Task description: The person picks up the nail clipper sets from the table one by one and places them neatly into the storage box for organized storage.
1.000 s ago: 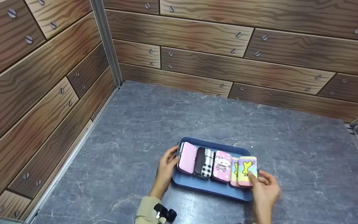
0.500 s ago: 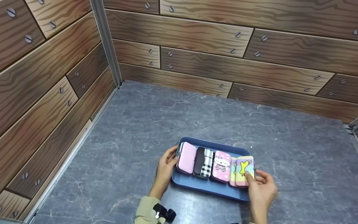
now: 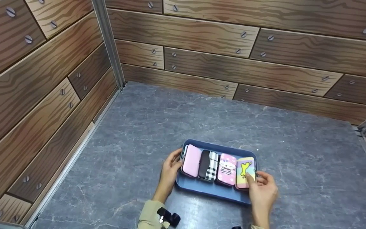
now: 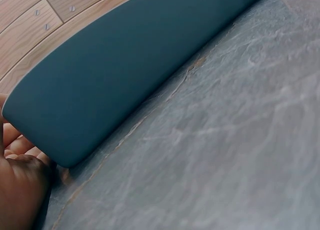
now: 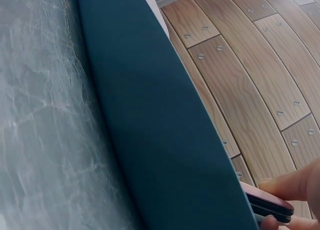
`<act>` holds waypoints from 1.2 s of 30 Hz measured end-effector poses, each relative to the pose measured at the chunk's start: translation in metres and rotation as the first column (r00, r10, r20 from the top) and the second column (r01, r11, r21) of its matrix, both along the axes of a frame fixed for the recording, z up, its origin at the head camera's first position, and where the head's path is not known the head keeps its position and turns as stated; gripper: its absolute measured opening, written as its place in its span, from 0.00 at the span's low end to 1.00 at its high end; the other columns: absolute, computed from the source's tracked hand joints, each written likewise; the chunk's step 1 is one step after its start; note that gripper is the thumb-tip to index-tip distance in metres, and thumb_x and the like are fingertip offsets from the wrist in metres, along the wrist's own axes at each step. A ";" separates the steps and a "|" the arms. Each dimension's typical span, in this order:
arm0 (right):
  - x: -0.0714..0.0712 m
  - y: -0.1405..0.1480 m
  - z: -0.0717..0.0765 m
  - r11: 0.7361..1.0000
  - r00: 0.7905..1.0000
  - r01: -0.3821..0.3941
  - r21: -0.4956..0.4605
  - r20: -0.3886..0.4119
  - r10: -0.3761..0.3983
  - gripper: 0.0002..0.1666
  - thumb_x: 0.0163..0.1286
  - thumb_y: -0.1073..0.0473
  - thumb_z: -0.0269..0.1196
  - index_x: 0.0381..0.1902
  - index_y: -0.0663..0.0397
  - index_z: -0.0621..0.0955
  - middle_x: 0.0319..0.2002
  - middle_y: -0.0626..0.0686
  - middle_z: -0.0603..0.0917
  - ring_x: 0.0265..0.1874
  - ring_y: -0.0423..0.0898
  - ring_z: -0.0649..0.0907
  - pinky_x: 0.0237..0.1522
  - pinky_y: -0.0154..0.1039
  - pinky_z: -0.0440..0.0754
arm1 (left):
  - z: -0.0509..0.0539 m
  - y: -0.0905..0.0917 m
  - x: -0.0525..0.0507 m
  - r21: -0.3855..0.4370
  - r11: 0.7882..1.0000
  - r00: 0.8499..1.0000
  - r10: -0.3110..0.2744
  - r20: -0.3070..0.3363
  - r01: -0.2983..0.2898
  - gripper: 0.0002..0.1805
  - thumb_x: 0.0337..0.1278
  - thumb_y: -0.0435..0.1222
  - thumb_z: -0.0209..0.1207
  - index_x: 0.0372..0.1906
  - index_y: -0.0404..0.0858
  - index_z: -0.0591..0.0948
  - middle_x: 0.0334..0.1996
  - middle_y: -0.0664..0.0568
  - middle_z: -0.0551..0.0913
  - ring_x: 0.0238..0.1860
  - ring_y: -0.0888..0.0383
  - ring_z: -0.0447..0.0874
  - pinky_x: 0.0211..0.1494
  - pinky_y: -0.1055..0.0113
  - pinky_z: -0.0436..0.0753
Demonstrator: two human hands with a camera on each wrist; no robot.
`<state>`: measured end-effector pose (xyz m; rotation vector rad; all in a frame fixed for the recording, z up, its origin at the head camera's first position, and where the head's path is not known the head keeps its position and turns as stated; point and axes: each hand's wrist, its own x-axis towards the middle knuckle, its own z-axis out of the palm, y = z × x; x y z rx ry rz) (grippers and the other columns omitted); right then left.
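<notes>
A blue tray (image 3: 213, 194) lies on the grey floor surface, with a row of small flat rectangular cases in it. My right hand (image 3: 263, 192) pinches a pastel striped case (image 3: 245, 168) with a yellow animal figure, thumb on its face, over the tray's right end. In the right wrist view, that case's dark edge (image 5: 272, 207) shows between thumb and fingers above the rim. My left hand (image 3: 169, 170) grips the tray's left end. To the right of it sit a plain pink case (image 3: 191, 160), a black-and-checked case (image 3: 208, 166) and a pink dotted case (image 3: 227, 169).
Wood-patterned walls (image 3: 186, 60) rise at the back and left. Grey marbled surface (image 3: 145, 127) extends around the tray. A black strap device (image 3: 169, 218) is on the left sleeve.
My right hand has moved left with the striped case, which now covers the similar one seen beneath it before. The left hand and tray stay in place.
</notes>
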<state>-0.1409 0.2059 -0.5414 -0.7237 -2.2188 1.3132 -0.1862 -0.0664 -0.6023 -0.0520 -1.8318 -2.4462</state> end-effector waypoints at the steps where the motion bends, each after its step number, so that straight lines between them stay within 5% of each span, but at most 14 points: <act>1: 0.000 -0.001 0.000 1.000 1.000 -0.006 0.005 -0.005 0.006 0.21 0.55 0.63 0.74 0.45 0.66 0.82 0.28 0.57 0.84 0.20 0.34 0.75 0.20 0.24 0.71 | 0.000 0.000 0.000 0.001 1.000 1.000 -0.002 0.000 0.002 0.24 0.68 0.26 0.50 0.67 0.29 0.71 0.68 0.36 0.69 0.72 0.42 0.63 0.70 0.57 0.69; 10: 0.001 0.000 0.001 0.998 0.999 -0.026 0.053 -0.036 0.028 0.20 0.55 0.63 0.75 0.42 0.69 0.82 0.27 0.57 0.85 0.19 0.31 0.73 0.21 0.22 0.70 | -0.001 0.001 -0.001 0.000 1.000 1.000 -0.001 0.006 0.001 0.24 0.68 0.26 0.50 0.67 0.29 0.71 0.68 0.35 0.69 0.72 0.42 0.62 0.70 0.57 0.69; 23: 0.004 0.006 -0.006 0.966 0.992 0.011 0.257 -0.121 0.021 0.11 0.54 0.65 0.74 0.32 0.69 0.86 0.30 0.61 0.81 0.27 0.54 0.73 0.32 0.41 0.63 | 0.000 0.002 -0.001 0.000 1.000 1.000 0.001 0.004 -0.001 0.24 0.67 0.25 0.50 0.67 0.30 0.71 0.68 0.36 0.69 0.72 0.43 0.63 0.71 0.58 0.68; 36: 0.004 0.006 -0.017 0.978 0.991 0.088 0.188 -0.115 -0.067 0.10 0.56 0.64 0.73 0.33 0.66 0.87 0.30 0.57 0.79 0.23 0.39 0.69 0.30 0.34 0.64 | 0.002 0.001 0.000 0.017 1.000 1.000 0.001 0.030 -0.002 0.24 0.68 0.25 0.51 0.68 0.30 0.71 0.68 0.37 0.69 0.72 0.45 0.63 0.70 0.59 0.68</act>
